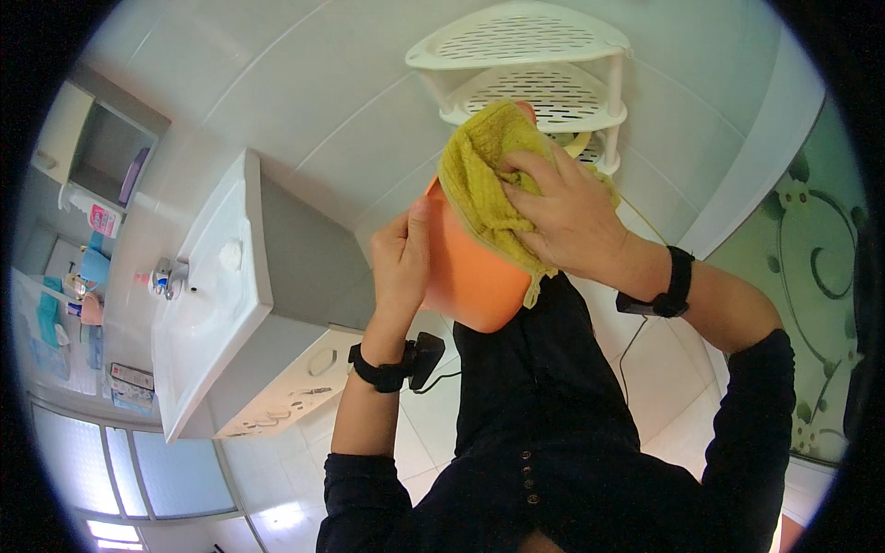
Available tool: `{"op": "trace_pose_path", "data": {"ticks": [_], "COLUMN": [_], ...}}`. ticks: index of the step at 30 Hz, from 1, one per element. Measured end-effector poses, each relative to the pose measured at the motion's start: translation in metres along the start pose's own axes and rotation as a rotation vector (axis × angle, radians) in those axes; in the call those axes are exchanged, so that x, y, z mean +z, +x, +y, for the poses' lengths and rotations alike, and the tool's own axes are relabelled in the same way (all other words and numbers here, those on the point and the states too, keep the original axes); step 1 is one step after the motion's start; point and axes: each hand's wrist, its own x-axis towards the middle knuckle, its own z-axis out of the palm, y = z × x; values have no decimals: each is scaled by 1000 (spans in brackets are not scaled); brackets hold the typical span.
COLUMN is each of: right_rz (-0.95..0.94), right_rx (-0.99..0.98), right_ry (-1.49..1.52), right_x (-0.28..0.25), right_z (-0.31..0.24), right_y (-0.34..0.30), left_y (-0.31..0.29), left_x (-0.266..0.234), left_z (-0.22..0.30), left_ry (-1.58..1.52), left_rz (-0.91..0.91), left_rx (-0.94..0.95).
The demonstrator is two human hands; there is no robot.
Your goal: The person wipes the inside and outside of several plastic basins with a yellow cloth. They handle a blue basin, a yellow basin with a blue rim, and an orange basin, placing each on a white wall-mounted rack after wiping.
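My left hand (403,258) grips the left edge of an orange plastic piece (475,286), smooth and flat-faced with rounded corners, held up in front of my body. Much of it is covered, so its exact kind does not show. Over its upper right part lies a yellow-green cloth (475,175), bunched and textured. The fingers of my right hand (572,212) are curled into this cloth and press it against the orange surface. A small orange bit sticks out above the cloth's top edge.
Beyond my hands stands a white slotted corner rack (521,41) with stacked shelves. On the left is a white washbasin (212,295) with a chrome tap (168,276) over a grey cabinet (304,230). A patterned green glass panel (802,267) rises at right. Thin cables hang near my wrists.
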Motion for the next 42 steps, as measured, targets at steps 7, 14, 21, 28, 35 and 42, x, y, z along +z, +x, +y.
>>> {"op": "trace_pose_path", "data": {"ticks": [7, 14, 21, 28, 35, 42], "right_rz": [-113, -18, -26, -106, -133, 21], "right_rx": [-85, -129, -145, -179, 726, -120], "right_ry": [-212, -140, 140, 271, 650, 257], "right_x": [9, 8, 0, 25, 34, 42], "right_z": [-3, 0, -5, 31, 80, 47], "right_y": [25, 18, 6, -4, 6, 19], "left_y": [-3, -6, -4, -9, -10, -8], "left_x": [4, 5, 3, 0, -8, -10], "left_z": [11, 8, 1, -7, -10, -19], "left_ry": [6, -21, 24, -40, -48, -8], "left_rz": [-26, -10, -18, -8, -14, 10], "left_rx": [-33, -25, -44, -53, -80, -99]}}
